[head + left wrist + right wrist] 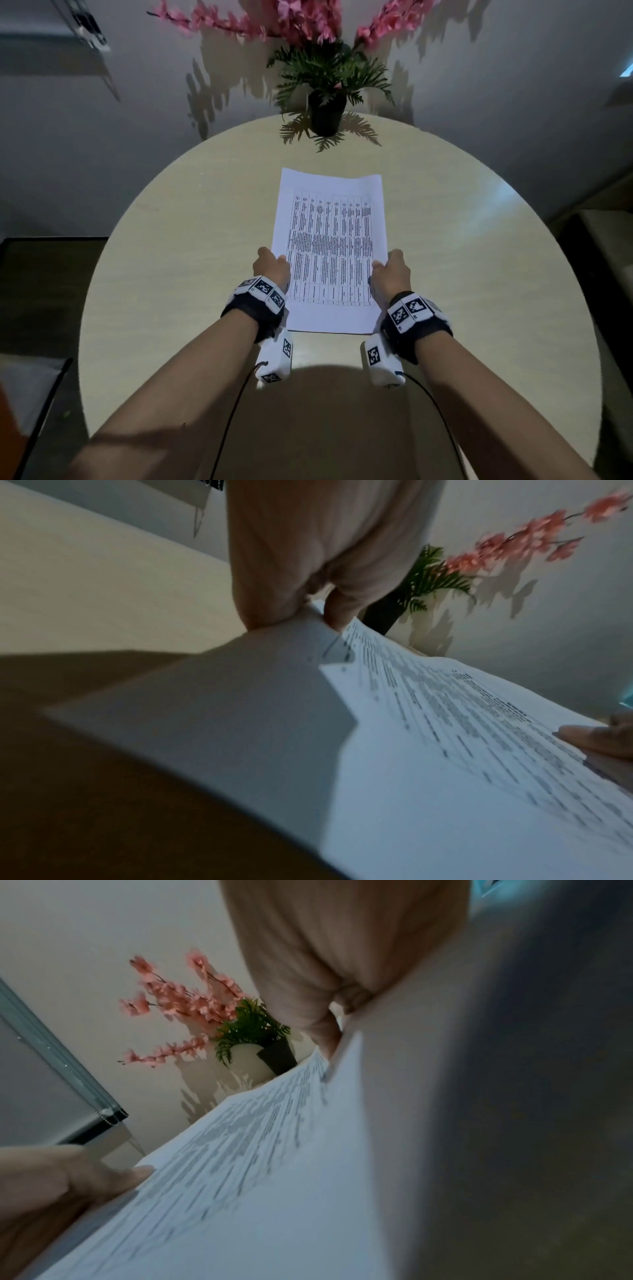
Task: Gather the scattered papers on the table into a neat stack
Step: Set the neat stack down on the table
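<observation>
I see the papers (330, 253) mid-table (171, 274), my left hand (272, 265) and right hand (390, 270) pinching their long edges. Light, floppy, slippery sheets; those edges seem the best hold.

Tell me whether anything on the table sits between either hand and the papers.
Nothing visible does. The left hand and right hand already pinch the opposite long edges of the papers. The only other thing on the table is the potted plant, at the far edge beyond them.

left hand (318, 561) pinches papers (428, 750) edge | plant (428, 580) behind
</observation>
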The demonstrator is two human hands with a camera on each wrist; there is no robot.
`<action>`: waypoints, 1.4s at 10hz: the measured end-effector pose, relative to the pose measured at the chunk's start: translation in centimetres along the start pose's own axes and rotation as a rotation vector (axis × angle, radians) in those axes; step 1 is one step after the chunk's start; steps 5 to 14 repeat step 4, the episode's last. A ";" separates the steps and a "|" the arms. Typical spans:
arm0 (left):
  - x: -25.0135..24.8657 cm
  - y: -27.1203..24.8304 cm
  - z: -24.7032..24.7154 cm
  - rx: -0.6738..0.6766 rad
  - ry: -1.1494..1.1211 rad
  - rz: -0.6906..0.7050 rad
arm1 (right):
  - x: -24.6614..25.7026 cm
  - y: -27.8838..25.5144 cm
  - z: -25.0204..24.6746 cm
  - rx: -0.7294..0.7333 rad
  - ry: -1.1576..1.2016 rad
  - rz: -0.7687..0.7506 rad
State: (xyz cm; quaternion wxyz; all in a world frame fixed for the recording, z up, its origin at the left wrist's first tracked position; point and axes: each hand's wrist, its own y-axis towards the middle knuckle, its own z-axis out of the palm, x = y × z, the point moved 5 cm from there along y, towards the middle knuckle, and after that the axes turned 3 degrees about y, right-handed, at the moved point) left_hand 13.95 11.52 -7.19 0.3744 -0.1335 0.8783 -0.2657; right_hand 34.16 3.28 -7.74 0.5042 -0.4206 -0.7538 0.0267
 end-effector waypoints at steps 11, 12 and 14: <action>1.1 2.2 0.1 -0.065 0.186 0.081 | -0.6 -0.3 -1.1 -0.038 -0.410 -0.009; 1.1 2.2 0.1 -0.065 0.186 0.081 | -0.6 -0.3 -1.1 -0.038 -0.410 -0.009; 1.1 2.2 0.1 -0.065 0.186 0.081 | -0.6 -0.3 -1.1 -0.038 -0.410 -0.009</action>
